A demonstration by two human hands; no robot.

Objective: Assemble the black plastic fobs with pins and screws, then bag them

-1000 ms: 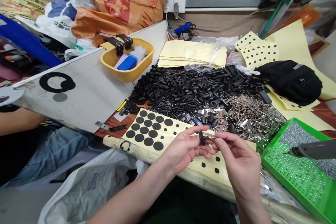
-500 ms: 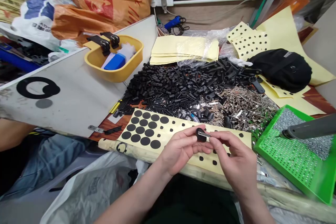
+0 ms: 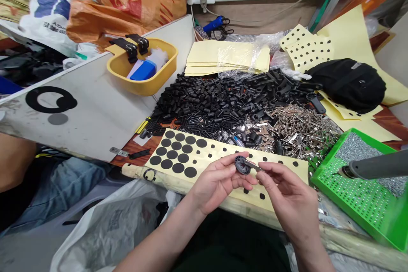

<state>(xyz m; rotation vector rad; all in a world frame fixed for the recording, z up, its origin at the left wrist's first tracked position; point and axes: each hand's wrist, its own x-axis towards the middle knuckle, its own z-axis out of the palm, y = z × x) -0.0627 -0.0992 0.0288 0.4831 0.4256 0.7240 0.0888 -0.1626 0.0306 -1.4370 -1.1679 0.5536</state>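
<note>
My left hand point(image 3: 219, 180) holds a small round black part point(image 3: 241, 165) between thumb and fingers, its ribbed inner side showing. A thin metal strip point(image 3: 252, 165) reaches from the round part to my right hand point(image 3: 283, 189), pinched at its outer end by the thumb and fingertips. Beneath both hands lies a yellow sheet point(image 3: 204, 161) with large black discs at its left and small black dots further right. Behind it spread a heap of black plastic parts point(image 3: 207, 100) and a pile of metal pieces point(image 3: 299, 127).
At the right, a green perforated tray point(image 3: 357, 195) holds small metal bits, with a grey tool point(image 3: 379, 165) over it. A yellow bin point(image 3: 140, 87) hangs on the left partition point(image 3: 105, 114). Beyond that partition, a person's arm point(image 3: 15, 161) shows. A black cap point(image 3: 347, 85) lies back right.
The round part has turned so its ribbed inside shows. My right hand has moved slightly right and down, and the metal strip now tilts differently. The whole view has shifted a little.
</note>
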